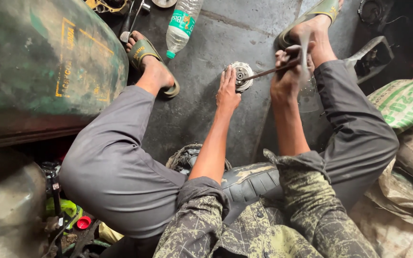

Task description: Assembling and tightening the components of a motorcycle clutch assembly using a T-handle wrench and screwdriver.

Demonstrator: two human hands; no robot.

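While left hand (227, 91) pins disc (241, 76) flat-palmed, right hand (287, 76) grips rod (268, 72), tip at hub; disc looks still assembled, prying unfinished.

Bare grey floor (206, 100) lies open between the two legs, from six o'clock up to the round metal disc (240, 75) near the centre. At eleven o'clock a plastic bottle (181, 24) lies on the floor, and the big green tank (44, 62) walls off nine to ten. The left hand (227, 91) rests on the disc; the right hand (287, 76) and its thin rod (268, 71) bar the one o'clock side. Sacks (402, 102) crowd three o'clock.
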